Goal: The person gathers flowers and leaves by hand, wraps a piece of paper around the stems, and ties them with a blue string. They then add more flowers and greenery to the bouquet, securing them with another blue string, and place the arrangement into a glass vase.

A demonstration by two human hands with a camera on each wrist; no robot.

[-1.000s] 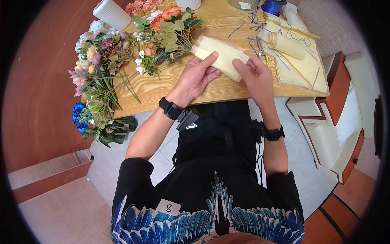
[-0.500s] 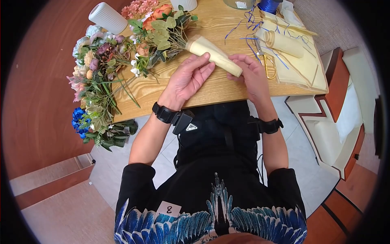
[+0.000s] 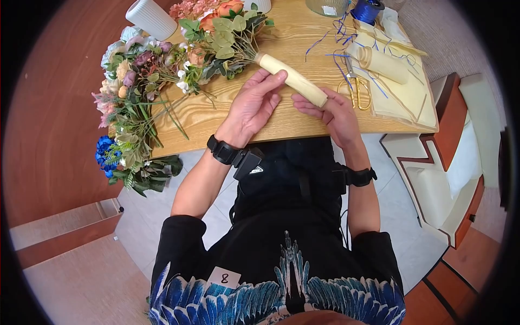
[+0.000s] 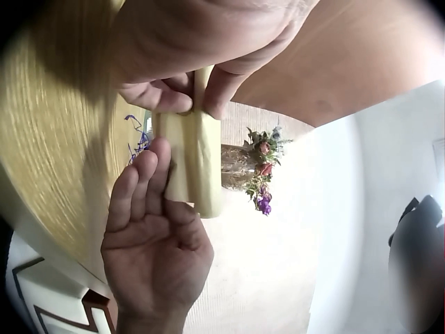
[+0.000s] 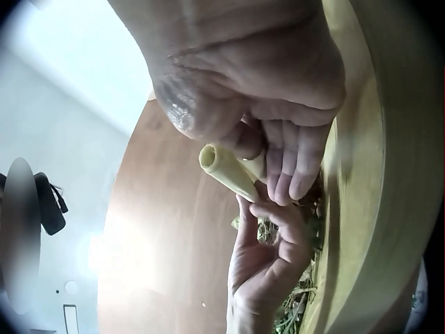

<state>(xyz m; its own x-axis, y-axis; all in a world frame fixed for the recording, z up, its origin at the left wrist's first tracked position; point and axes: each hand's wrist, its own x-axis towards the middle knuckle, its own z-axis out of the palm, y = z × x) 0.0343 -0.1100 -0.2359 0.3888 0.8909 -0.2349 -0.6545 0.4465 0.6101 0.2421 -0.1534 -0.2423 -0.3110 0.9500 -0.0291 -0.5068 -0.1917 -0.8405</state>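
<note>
A slim roll of pale yellow wrapping paper (image 3: 303,85) lies slantwise between both hands above the table's front edge. My left hand (image 3: 252,105) pinches it near its far-left end, thumb on top and fingers underneath. At the near-right end, my right hand (image 3: 340,116) holds the roll between thumb and fingers. The right wrist view looks into the hollow end of the rolled paper (image 5: 208,156). A loose flap of the sheet (image 4: 177,146) shows beside the tube in the left wrist view.
Artificial flowers (image 3: 135,76) cover the table's left side, next to a tipped white ribbed vase (image 3: 150,19). To the right are gold-handled scissors (image 3: 357,92), another yellow paper roll (image 3: 384,65) on flat sheets, blue ribbon scraps (image 3: 338,32) and a blue ribbon spool (image 3: 367,11).
The paper, a wider and flatter bundle a second ago, is now rolled into a narrow tube. My right hand's fingers have shifted lower along its near end; my left hand keeps its grip.
</note>
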